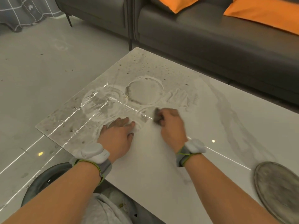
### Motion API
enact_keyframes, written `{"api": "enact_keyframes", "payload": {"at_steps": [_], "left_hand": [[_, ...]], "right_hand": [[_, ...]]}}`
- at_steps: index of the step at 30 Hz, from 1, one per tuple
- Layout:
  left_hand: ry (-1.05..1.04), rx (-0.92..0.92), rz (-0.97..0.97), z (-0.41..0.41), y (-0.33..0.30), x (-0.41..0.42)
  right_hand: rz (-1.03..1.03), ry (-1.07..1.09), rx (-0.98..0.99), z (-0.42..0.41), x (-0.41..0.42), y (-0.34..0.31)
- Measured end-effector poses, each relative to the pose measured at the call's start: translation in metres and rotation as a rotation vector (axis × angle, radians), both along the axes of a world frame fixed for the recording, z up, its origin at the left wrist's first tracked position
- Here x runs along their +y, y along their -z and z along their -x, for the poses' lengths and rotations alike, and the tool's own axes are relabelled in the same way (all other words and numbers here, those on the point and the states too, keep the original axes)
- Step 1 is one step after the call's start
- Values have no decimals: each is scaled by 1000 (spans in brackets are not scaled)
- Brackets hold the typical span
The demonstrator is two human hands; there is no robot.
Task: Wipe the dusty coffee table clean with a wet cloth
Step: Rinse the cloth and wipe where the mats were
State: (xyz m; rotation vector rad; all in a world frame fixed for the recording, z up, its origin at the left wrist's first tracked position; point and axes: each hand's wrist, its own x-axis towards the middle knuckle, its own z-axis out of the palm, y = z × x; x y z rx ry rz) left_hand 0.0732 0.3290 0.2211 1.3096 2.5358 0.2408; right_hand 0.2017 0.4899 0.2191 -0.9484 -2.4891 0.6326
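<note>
The white marble coffee table fills the middle of the head view. Its far left part is coated with grey dust, dark specks, ring marks and wet streaks. My right hand grips a small grey cloth, bunched under the fingers and pressed on the tabletop at the edge of the dusty area. My left hand lies flat on the table just left of it, fingers straight and pointing at the streaks. Both wrists wear white bands.
A round grey tray sits on the table at the lower right. A dark grey sofa with orange cushions runs along the far side. A dark basin stands on the tiled floor below the table's near left edge.
</note>
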Motion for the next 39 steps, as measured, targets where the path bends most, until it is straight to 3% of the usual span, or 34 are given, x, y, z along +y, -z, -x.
{"api": "enact_keyframes", "payload": {"at_steps": [3, 5, 9, 12, 14, 18, 22, 25, 29, 31, 35, 39], "left_hand": [[-1, 28, -10, -2, -1, 0], [-10, 25, -15, -3, -1, -1], [4, 42, -34, -1, 4, 1], [24, 25, -38, 3, 7, 9], [27, 14, -43, 4, 9, 18], [24, 6, -70, 7, 12, 28], [32, 4, -44, 11, 14, 27], [14, 22, -23, 11, 15, 35], [27, 52, -51, 12, 19, 37], [15, 39, -64, 15, 19, 38], [26, 30, -46, 19, 19, 41], [19, 15, -56, 19, 19, 40]], "right_hand": [[8, -181, 4, 12, -21, 0], [35, -176, 40, 6, -15, -3], [-18, 189, 147, -38, 33, -9], [-14, 474, -12, -53, 68, -7], [-11, 396, -66, -34, 68, -2], [5, -19, -12, 12, 32, 2], [130, -135, 45, 8, 27, -4], [102, 76, 155, -19, 58, -11], [23, 506, -36, -35, 101, -6], [-20, 401, -65, -13, 97, -3], [-8, -25, -32, 29, 60, 4], [175, -65, 141, 12, 70, -7]]}}
